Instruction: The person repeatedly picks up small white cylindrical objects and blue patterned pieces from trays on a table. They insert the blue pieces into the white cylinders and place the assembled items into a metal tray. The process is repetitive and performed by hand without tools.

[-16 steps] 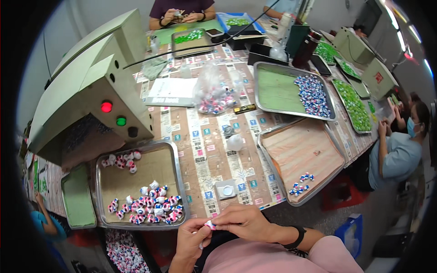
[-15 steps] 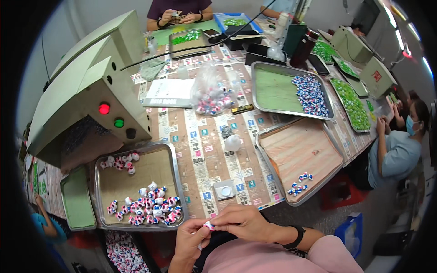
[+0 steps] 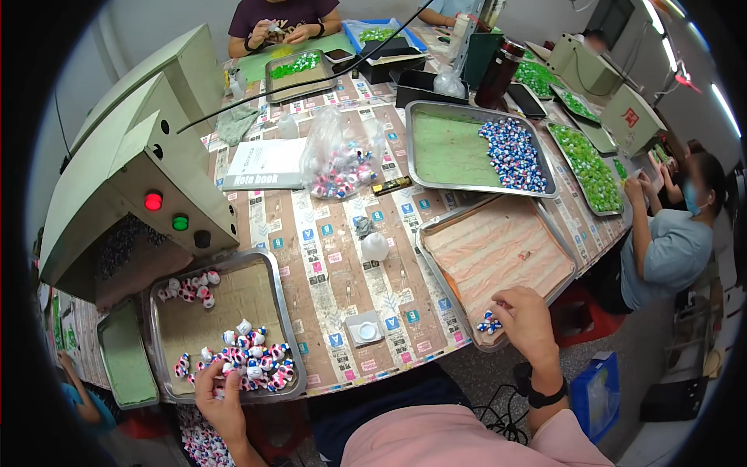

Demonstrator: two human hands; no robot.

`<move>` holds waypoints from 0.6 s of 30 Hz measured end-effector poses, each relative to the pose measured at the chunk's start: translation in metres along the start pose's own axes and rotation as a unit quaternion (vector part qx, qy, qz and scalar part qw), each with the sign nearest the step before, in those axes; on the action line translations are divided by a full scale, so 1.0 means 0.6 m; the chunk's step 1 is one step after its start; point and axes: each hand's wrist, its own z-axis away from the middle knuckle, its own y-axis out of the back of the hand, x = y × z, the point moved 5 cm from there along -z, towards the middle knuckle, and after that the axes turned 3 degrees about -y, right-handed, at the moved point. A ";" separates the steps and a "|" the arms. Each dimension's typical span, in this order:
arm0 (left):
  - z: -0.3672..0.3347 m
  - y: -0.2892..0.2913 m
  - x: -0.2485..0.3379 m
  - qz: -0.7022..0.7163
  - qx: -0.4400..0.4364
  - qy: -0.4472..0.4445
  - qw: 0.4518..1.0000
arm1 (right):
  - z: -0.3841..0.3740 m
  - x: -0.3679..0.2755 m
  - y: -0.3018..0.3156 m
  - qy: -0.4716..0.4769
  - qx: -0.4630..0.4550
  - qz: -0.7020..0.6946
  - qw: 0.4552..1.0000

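Note:
My left hand point(image 3: 221, 403) reaches over the near edge of the metal tray point(image 3: 282, 311) on the left, its curled fingers and thumb around a small white piece point(image 3: 219, 392). Beside its fingertips lies a pile of small round pink, white and blue figures point(image 3: 261, 359). On the right, my right hand point(image 3: 527, 323) hovers at the near corner of a tray lined with pinkish cloth point(image 3: 498, 249). Its thumb and fingers are pinched together close to several small blue and white pieces point(image 3: 489, 322); anything between the fingertips is hidden.
A machine point(image 3: 132, 187) with red and green lights stands left. Farther back are a clear bag of figures point(image 3: 342, 167), a notebook point(image 3: 264, 163) and a tray of blue pieces point(image 3: 513, 156). A small white dish point(image 3: 366, 331) sits near the front edge. Other people work around the table.
My hands were together around a small figure at the table edge. They have parted: the left to the figures in the left tray, the right to the pink-lined tray. The view has shifted slightly.

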 end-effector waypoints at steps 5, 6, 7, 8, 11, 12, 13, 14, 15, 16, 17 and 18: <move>-0.005 0.008 -0.023 -0.016 0.076 -0.029 0.997 | 0.001 0.006 -0.018 -0.025 -0.032 -0.015 0.999; -0.005 0.012 -0.025 -0.007 0.097 -0.034 0.995 | 0.000 0.003 -0.023 -0.012 -0.039 -0.019 0.999; 0.001 0.011 -0.038 0.077 0.101 0.031 0.991 | -0.001 0.001 -0.024 -0.006 -0.037 -0.010 0.999; 0.009 0.004 -0.027 0.198 0.073 0.077 0.974 | -0.003 0.000 -0.027 0.003 -0.037 -0.002 0.999; 0.031 -0.026 0.023 0.532 -0.027 0.174 0.828 | -0.007 -0.012 -0.031 0.012 -0.063 0.042 0.997; 0.041 -0.041 0.049 0.638 -0.076 0.232 0.731 | -0.009 -0.019 -0.036 0.020 -0.075 0.055 0.995; 0.060 -0.066 0.053 0.758 -0.054 0.371 0.534 | -0.008 -0.016 -0.037 0.017 -0.069 0.054 0.996; 0.066 -0.089 0.073 0.819 -0.103 0.394 0.404 | -0.005 -0.010 -0.038 0.015 -0.063 0.048 0.997; 0.077 -0.108 0.067 0.809 -0.117 0.427 0.388 | -0.004 -0.009 -0.036 0.006 -0.070 0.025 0.997; 0.081 -0.125 0.079 0.790 -0.107 0.453 0.399 | -0.003 -0.008 -0.036 -0.005 -0.077 0.003 0.997; 0.089 -0.134 0.094 0.777 -0.104 0.473 0.402 | -0.002 -0.003 -0.038 -0.024 -0.069 -0.029 0.997; 0.101 -0.142 0.093 0.760 -0.124 0.476 0.424 | -0.001 0.004 -0.042 -0.047 -0.063 -0.059 0.995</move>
